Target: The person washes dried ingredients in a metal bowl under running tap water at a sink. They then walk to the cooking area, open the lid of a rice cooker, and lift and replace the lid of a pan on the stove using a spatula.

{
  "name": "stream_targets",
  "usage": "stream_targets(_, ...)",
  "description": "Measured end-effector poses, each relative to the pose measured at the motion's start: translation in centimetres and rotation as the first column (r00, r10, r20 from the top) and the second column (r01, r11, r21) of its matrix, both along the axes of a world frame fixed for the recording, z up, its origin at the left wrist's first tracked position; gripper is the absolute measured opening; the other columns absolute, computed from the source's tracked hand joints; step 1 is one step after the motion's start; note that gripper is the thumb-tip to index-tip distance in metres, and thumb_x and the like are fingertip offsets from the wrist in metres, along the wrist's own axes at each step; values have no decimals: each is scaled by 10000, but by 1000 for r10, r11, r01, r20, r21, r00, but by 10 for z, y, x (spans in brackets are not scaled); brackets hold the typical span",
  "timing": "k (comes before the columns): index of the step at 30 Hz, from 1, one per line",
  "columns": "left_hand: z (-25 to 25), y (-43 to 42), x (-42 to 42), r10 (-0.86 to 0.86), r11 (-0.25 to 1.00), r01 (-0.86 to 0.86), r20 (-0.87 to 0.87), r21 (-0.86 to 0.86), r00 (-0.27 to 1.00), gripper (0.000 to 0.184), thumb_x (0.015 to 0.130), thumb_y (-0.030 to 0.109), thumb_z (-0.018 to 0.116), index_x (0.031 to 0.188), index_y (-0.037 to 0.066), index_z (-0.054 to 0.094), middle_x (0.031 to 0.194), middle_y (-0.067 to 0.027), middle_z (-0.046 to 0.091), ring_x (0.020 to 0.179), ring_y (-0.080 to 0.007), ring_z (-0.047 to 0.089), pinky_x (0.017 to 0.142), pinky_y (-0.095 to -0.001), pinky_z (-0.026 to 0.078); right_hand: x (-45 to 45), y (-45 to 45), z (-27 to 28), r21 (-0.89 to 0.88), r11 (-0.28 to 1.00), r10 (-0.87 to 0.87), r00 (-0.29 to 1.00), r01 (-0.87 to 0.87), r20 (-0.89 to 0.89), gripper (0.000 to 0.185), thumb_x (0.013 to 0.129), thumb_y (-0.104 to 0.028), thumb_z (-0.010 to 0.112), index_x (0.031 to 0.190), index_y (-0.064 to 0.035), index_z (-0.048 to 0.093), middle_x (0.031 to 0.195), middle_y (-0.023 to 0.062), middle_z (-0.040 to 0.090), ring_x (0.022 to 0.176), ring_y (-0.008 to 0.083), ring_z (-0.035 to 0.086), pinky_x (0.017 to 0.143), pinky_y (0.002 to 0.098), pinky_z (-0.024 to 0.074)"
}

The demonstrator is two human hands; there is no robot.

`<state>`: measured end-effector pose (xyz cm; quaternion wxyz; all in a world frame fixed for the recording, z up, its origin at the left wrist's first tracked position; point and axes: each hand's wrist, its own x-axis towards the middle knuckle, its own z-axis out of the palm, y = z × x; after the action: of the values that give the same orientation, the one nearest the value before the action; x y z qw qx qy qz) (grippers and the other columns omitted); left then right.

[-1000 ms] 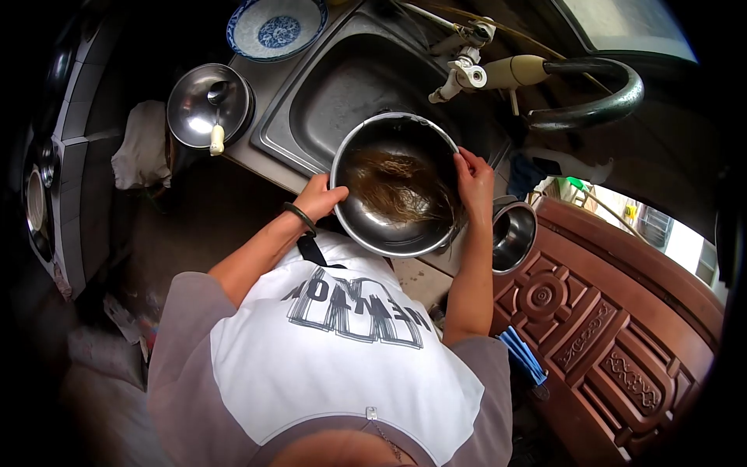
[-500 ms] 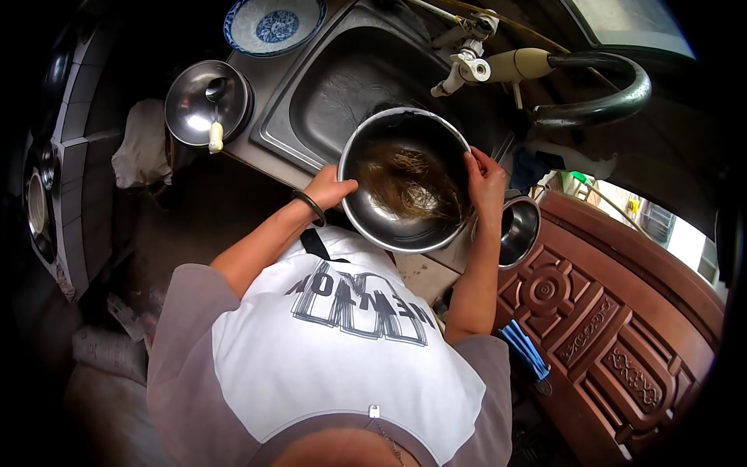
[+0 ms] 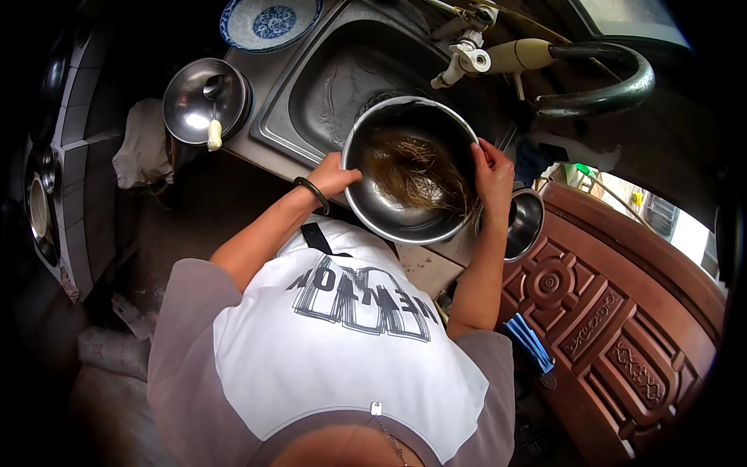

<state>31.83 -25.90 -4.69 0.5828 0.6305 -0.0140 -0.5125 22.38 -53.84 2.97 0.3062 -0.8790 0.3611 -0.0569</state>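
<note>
One pinch by my left grip, thumb over the rim of the metal bowl. Bowl lies between grips, mouth up; round, no long axis. Inside, brown strands slant toward just below my right grip, which pinches the opposite rim. Step, I judge: two-handed hold; any next move calls for both grips level.

Patterned dish near bowl with spoon

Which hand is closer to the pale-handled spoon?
Left. The left hand grips the large metal bowl on the side toward the spoon; the right hand holds the opposite rim, farther off.
</note>
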Motion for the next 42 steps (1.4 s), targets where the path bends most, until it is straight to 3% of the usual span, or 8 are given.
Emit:
stream_targets(16,-2,-6,6,-49,999,49,-8,-20,999,274,717,9,623,976,-80,639,839,-89,665,752,-153,614,667,-280,485,-1,-2,7,-9,999,-36,999,35,-28,336,853,-309,672,1047,-36,693,731,152,618,657,233,604,616,344,453)
stream_targets(42,-19,1,4,-60,998,61,-59,25,996,280,757,28,590,1011,-84,631,854,-89,666,742,-145,615,660,-268,492,2,1,14,15,1000,-2,998,2,-62,331,847,-313,677,1042,-46,697,729,146,624,652,228,611,615,337,461)
